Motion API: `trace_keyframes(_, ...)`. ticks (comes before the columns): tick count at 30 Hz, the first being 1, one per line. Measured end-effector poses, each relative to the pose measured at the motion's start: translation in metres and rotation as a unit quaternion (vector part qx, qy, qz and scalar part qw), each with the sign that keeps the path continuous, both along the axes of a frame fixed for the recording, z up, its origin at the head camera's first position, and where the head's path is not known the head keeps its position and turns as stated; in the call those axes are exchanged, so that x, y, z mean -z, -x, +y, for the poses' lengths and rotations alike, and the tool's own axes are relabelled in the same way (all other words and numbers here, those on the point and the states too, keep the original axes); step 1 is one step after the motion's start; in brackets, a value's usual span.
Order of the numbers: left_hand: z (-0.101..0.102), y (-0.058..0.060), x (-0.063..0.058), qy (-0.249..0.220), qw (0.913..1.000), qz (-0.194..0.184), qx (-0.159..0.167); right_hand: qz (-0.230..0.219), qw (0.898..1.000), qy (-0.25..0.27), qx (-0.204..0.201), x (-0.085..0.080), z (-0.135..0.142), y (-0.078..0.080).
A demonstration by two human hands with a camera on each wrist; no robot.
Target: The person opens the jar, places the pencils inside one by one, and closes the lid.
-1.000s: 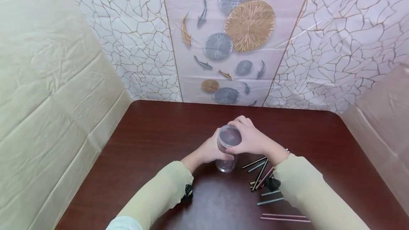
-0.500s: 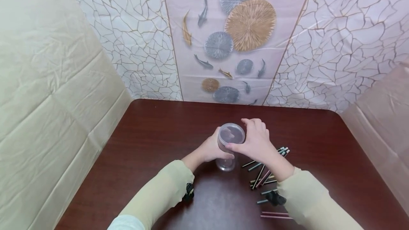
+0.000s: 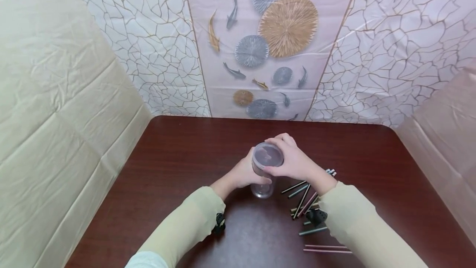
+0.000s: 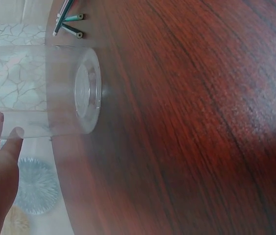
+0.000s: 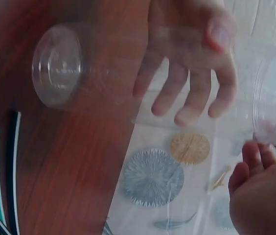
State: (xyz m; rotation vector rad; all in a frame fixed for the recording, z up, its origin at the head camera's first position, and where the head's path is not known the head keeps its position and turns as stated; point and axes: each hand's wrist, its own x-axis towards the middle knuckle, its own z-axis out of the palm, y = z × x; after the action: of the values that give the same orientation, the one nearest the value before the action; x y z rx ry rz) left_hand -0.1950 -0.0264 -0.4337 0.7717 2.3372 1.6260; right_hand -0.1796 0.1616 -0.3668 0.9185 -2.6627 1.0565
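Observation:
A clear plastic jar point(image 3: 262, 191) with a round clear lid point(image 3: 267, 155) stands upright near the middle of the table, in the head view. My left hand point(image 3: 245, 173) grips its body from the left, thumb across the near side. The right hand point(image 3: 293, 161) holds the lid, with the thumb at the near edge and fingers round the far edge. Through the transparent wall, the right wrist view shows the left fingers point(image 5: 192, 93) behind the jar. The jar's base point(image 4: 89, 90) is close over the wood in the left wrist view.
Several slim pencils point(image 3: 303, 202) lie crossed in a pile right of the jar, partly under the right forearm. Two pinkish pencils point(image 3: 327, 249) lie nearer the front. The dark wooden table point(image 3: 186, 156) ends at a patterned cloth wall point(image 3: 167, 53).
Half a second ago the right fingers were spread off the lid's far side; now they are wrapped round it again. The left hand and the jar have stayed in place.

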Motion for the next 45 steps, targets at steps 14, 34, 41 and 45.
trace_keyframes(14,0.002,-0.002,0.008,0.020,0.9994,-0.009,-0.026,0.033,0.977,-0.038,0.207,-0.004,-0.018,-0.031)
trace_keyframes(34,0.001,-0.002,0.007,0.028,0.9993,0.009,-0.024,-0.021,0.997,-0.006,0.076,-0.002,0.000,-0.020)
trace_keyframes(41,0.001,-0.002,0.008,0.034,0.9988,0.002,-0.036,0.010,0.974,-0.024,0.226,0.003,-0.026,-0.032)
trace_keyframes(45,0.001,-0.002,0.008,0.038,0.9986,0.014,-0.032,0.008,0.972,-0.028,0.234,0.005,-0.032,-0.032)
